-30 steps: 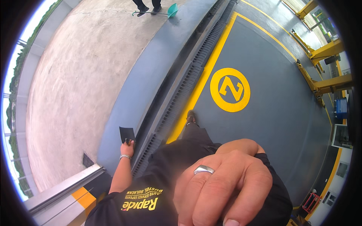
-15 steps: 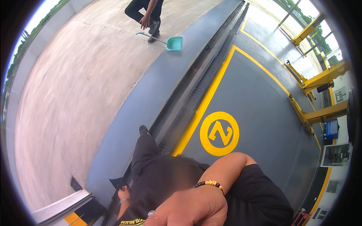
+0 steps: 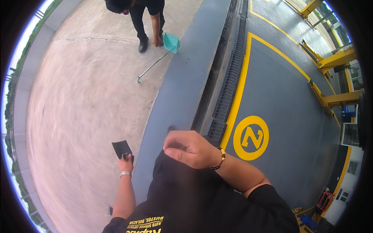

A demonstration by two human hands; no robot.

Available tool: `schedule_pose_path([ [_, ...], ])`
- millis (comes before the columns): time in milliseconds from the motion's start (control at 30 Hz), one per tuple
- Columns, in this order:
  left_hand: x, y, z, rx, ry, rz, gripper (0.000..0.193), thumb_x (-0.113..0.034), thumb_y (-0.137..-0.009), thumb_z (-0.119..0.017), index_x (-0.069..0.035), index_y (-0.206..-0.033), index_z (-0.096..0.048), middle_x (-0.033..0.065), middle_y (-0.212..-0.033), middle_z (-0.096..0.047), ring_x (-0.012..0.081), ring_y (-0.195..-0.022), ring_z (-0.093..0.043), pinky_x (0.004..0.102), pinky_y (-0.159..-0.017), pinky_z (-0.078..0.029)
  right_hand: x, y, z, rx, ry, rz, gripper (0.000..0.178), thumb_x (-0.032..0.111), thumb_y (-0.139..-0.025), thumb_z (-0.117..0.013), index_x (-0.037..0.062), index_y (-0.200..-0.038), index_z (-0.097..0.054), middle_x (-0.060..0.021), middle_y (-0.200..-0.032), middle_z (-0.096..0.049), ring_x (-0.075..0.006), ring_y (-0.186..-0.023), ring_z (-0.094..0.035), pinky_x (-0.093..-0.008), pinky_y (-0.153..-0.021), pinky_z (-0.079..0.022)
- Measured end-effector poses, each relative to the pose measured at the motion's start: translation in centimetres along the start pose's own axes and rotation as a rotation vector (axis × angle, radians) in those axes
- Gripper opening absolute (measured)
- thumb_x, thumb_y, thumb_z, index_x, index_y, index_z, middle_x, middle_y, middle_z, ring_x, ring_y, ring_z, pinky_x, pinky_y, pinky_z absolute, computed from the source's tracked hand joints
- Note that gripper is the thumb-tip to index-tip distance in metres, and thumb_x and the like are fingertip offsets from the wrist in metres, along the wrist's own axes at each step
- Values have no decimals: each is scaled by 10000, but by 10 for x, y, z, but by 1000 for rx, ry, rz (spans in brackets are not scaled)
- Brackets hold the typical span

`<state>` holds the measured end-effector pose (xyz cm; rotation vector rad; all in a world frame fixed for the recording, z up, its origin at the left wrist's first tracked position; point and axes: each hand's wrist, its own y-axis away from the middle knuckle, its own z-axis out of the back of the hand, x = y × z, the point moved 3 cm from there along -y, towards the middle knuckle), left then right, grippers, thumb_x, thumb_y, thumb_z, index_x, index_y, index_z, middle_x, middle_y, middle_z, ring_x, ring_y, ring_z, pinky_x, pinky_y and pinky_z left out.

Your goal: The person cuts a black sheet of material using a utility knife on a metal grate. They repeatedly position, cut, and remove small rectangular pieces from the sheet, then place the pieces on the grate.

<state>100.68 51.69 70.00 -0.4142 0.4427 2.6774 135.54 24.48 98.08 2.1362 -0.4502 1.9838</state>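
My left hand [image 3: 126,164] is closed round the handle of a black tool with a flat, square blade [image 3: 122,148], a scraper or small shovel by its look. It is held out low over the pale concrete, a silver band on the wrist. In front of my chest is my right hand [image 3: 190,149], its fingers curled in toward the thumb and nothing visible in them. A black and gold beaded bracelet [image 3: 222,158] circles that wrist. Farther ahead, a teal long-handled dustpan [image 3: 171,42] stands on the ground with its handle toward me.
Beyond the dustpan a person in dark clothes [image 3: 149,17] bends down, one hand near the ground. A grated drain channel [image 3: 229,85] runs along the grey floor strip. To the right lie a yellow-marked bay [image 3: 251,138] and yellow lift arms [image 3: 342,99].
My right hand has come down from close to the camera to my chest. The black tool has moved out over the concrete. The dustpan has turned, and the person ahead now stoops lower.
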Motion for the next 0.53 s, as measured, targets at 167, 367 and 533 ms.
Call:
schedule_pose_path([
  [167,-234,-151,4,349,447,-437,310,-279,-934,-682,-56,-1148,-699,132,-875,-739,195,-804,-709,332,-707,-542,-121,-63,71,-441,71,-411,206,197,-950,-618,-3,-997,-623,-110,-841,-659,-197,-789,-628,-326,-746,-503],
  [367,-460,-217,-50,746,494,-675,314,-244,-933,-686,-53,-1183,-683,100,-878,-738,150,-805,-697,312,-719,-551,-182,-123,185,-735,417,-271,239,216,-911,-661,15,-1036,-627,-128,-863,-651,-246,-793,-639,-361,-753,-511],
  [533,-571,-252,-91,660,-276,-1223,487,-237,-903,-710,-111,-1350,-564,178,-1426,-526,283,-1126,-654,414,-925,-523,-178,-179,258,-752,223,-393,495,358,-837,-754,52,-1189,-589,-158,-965,-665,-250,-900,-669,-389,-803,-514],
])
